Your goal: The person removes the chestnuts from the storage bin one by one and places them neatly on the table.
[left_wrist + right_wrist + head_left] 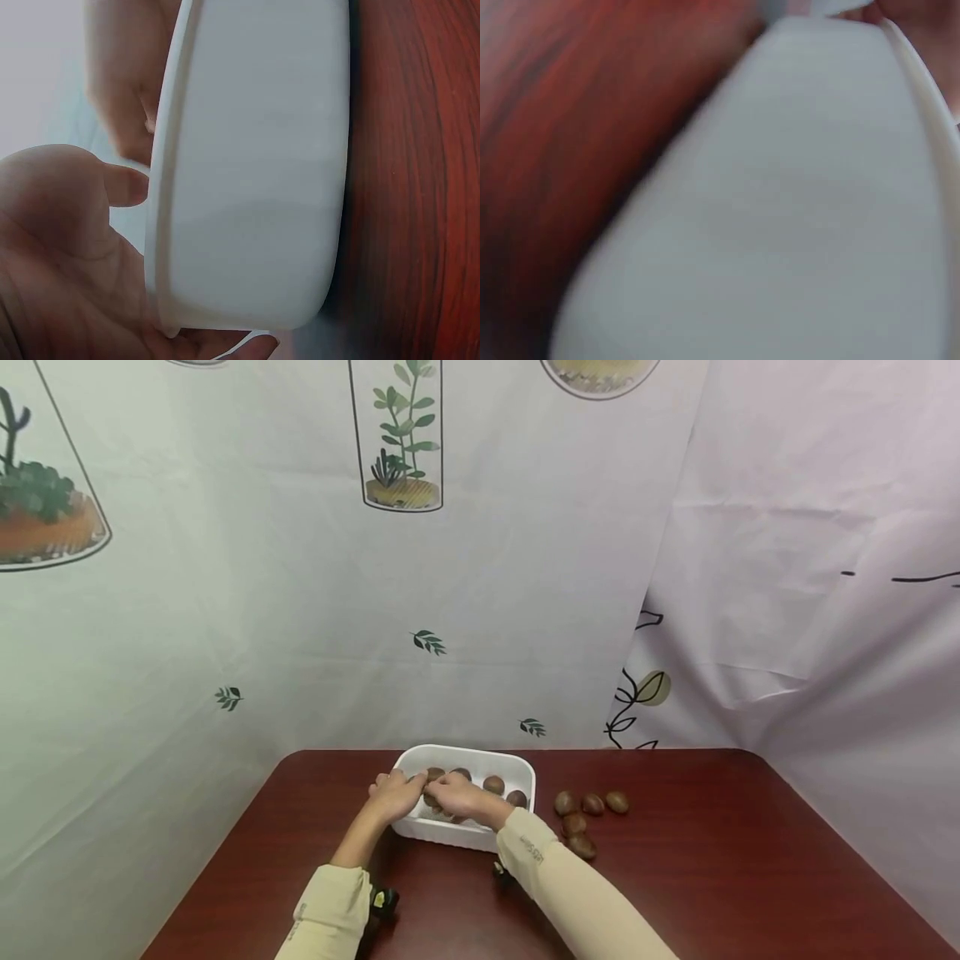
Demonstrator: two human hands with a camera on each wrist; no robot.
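A dark red wooden table (pixel 712 868) carries a white rectangular plastic tray (pixel 517 766) of brown chestnuts (pixel 493 785). Both hands meet inside: left hand (pixel 395 795) and right hand (pixel 456 794); their finger state cannot be told. Five loose chestnuts (pixel 574 823) lie right of it.

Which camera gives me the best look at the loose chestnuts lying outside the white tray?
The head view: five loose chestnuts lie on the red table, right of the white tray. Both wrist views show only the tray's outer wall and table, no chestnuts.
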